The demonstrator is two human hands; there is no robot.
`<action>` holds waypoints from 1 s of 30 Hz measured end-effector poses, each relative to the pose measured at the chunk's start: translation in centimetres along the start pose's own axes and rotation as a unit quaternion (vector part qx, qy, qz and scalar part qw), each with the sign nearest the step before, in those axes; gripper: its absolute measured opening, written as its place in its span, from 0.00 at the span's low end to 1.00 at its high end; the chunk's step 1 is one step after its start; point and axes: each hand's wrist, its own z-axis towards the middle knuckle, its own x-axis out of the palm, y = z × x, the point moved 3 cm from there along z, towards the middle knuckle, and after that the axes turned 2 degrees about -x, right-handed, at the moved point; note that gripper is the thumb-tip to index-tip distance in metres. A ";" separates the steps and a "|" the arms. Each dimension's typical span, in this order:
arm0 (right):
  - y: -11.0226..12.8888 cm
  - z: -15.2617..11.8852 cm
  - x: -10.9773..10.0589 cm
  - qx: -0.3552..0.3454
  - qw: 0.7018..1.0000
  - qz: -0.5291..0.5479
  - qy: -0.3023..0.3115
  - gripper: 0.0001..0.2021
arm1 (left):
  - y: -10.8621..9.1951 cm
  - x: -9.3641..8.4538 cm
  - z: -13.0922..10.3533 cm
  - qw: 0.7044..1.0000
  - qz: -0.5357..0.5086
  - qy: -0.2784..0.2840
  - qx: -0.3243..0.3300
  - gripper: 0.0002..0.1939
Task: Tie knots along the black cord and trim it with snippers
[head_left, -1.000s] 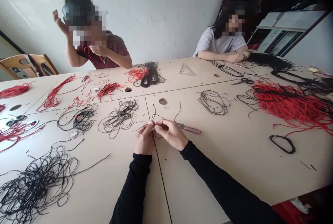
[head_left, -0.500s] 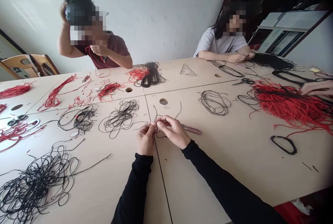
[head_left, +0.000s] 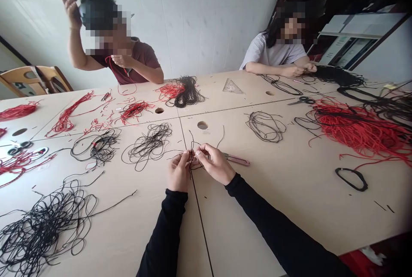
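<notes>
My left hand (head_left: 179,170) pinches a thin black cord (head_left: 190,173) between thumb and fingers above the seam of the table. Close beside it on the right, my right hand (head_left: 216,163) is closed on the same cord with its fingertips. Cord ends stick up above the fingers and dangle below them; the exact crossing of the strands is partly hidden. A pink-handled tool (head_left: 238,159) lies right behind my right hand, its front end covered by the hand.
Black cord bundles (head_left: 149,146) lie left, with a large tangle (head_left: 45,225) at front left and a coil (head_left: 265,126) to the right. A red cord heap (head_left: 360,129) and scissors (head_left: 301,101) lie farther right. Two people sit opposite, near a clear triangle ruler (head_left: 232,86).
My fingertips have drawn slightly apart, showing more of the cord between them. The person at the left has lifted a hand off their head. Another person's hand at the right edge has gone.
</notes>
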 end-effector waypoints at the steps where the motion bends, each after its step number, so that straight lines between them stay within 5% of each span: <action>1: 0.0 0.0 0.0 0.002 1.000 0.000 -0.002 0.09 | 0.0 0.0 0.0 1.000 0.001 -0.003 -0.002 0.13; 13: -0.2 0.0 0.0 -0.005 1.000 -0.012 0.004 0.10 | -0.2 -0.4 0.2 1.000 0.016 -0.011 -0.002 0.15; 21: -0.1 0.0 0.0 -0.026 0.998 -0.055 -0.002 0.10 | -0.6 -0.8 0.3 0.996 0.051 -0.038 0.061 0.15; 26: 0.0 0.0 0.0 -0.023 0.999 -0.024 0.006 0.11 | -0.5 -0.5 0.1 0.999 0.032 0.003 -0.008 0.17; 30: -0.3 -0.1 0.1 -0.018 0.999 -0.026 0.009 0.11 | -0.6 -0.2 -0.2 0.998 0.063 0.020 0.007 0.15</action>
